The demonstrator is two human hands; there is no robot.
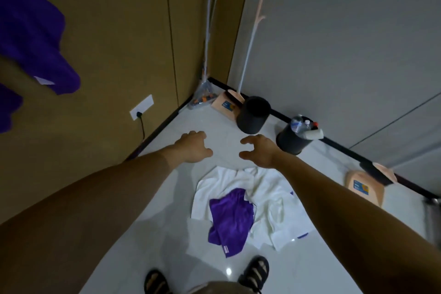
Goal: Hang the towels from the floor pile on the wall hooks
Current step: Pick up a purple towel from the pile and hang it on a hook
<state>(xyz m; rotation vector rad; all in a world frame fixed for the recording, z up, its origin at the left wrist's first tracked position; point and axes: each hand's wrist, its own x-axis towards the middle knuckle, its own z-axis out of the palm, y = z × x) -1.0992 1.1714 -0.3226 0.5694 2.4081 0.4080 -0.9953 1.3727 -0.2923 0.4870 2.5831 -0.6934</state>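
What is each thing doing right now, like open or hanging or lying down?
left hand, open, holding nothing.
right hand, open, holding nothing.
white towels, lying rumpled on the floor.
floor purple towel, crumpled on top of the white towels.
hanging purple towel, up against the brown wall.
plug, plugged into the wall socket.
black bin, upright, holding bottles.

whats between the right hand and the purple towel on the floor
In the head view, white towels and a thin strip of bare floor separate the right hand from the purple towel.
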